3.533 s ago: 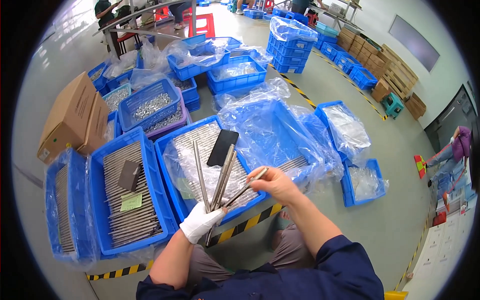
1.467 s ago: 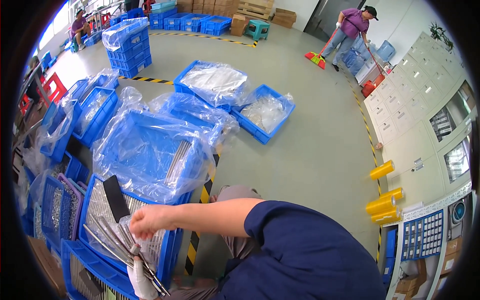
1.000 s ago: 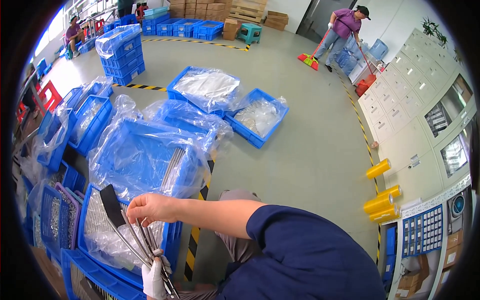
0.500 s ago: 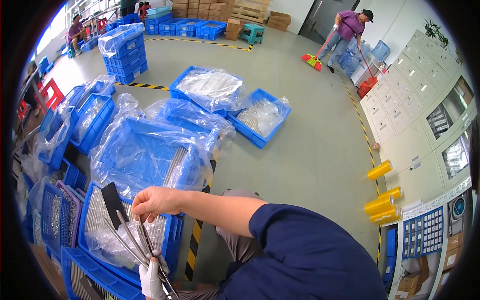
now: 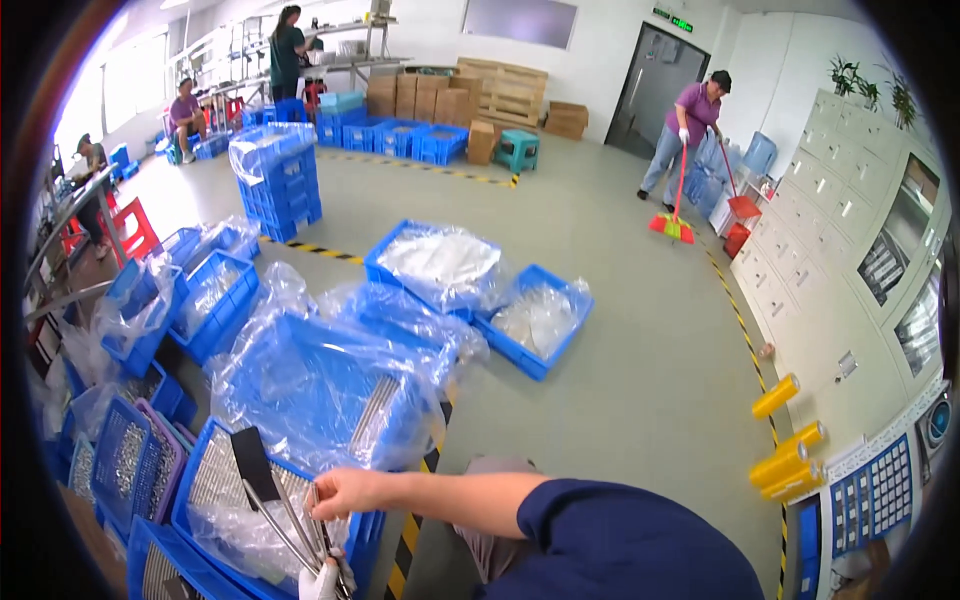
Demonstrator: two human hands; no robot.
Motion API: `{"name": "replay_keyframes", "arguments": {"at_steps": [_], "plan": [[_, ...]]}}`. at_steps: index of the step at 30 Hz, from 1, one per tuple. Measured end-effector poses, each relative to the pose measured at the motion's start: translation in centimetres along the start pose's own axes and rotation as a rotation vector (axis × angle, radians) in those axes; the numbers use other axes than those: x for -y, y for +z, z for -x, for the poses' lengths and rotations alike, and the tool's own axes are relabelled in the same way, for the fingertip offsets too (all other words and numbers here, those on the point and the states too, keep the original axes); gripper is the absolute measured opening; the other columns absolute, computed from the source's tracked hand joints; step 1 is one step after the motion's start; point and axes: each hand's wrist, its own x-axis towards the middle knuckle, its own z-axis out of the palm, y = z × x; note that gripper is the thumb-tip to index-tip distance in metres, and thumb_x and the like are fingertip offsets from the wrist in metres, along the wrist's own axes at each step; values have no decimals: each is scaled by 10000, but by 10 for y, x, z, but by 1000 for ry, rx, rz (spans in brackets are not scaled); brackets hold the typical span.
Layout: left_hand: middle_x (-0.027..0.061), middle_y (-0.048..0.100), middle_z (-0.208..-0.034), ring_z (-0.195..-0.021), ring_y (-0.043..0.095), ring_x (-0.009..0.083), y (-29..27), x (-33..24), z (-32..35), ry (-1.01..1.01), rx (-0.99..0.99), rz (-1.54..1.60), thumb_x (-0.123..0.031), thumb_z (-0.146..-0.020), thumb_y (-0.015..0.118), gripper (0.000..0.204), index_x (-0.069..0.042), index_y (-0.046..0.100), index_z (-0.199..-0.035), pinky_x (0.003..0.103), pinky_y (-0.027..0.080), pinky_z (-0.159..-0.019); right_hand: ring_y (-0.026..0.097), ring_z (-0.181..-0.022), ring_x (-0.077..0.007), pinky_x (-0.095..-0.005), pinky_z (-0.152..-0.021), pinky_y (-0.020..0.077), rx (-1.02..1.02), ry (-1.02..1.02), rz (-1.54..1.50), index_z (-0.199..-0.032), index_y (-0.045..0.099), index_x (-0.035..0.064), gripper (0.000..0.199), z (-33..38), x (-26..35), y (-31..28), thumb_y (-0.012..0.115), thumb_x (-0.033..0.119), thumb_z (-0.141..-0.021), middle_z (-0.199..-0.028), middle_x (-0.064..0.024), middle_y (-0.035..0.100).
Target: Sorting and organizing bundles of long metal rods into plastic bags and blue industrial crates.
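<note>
1. The left hand [image 5: 320, 580], gloved in white, has its grip clamped on several metal rods [image 5: 296, 516], near left, fanning above a blue bin [image 5: 228, 563].
2. The bare right hand [image 5: 343, 493] bends its fingers at the rods' upper ends; I cannot tell whether its grip has closed on one.
3. Beyond the rods, a black phone [image 5: 251, 459] lies in the bin, beside clear plastic [image 5: 235, 525].
4. Far right, a person [image 5: 695, 115] holds a broom [image 5: 672, 228].
</note>
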Motion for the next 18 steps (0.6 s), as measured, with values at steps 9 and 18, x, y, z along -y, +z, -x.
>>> {"name": "replay_keyframes", "arguments": {"at_steps": [9,18], "plan": [[-13,500,-670,-501,423,50,0,2,-11,-42,20,204,-288,-841,493,239,-66,528,-924,172,312,-428,514,-636,-81,-232,-563,399,-110,-114,108,-777,582,26,175,4,-5,29,598,180,-694,-683,-20,574],[-13,527,-761,-533,433,53,-15,8,-9,-18,23,230,-223,-841,484,299,-38,511,-1075,164,308,-439,473,-625,-62,-215,-578,389,-152,-99,72,-859,569,39,204,-5,12,13,571,213,-753,-697,8,534]]}}
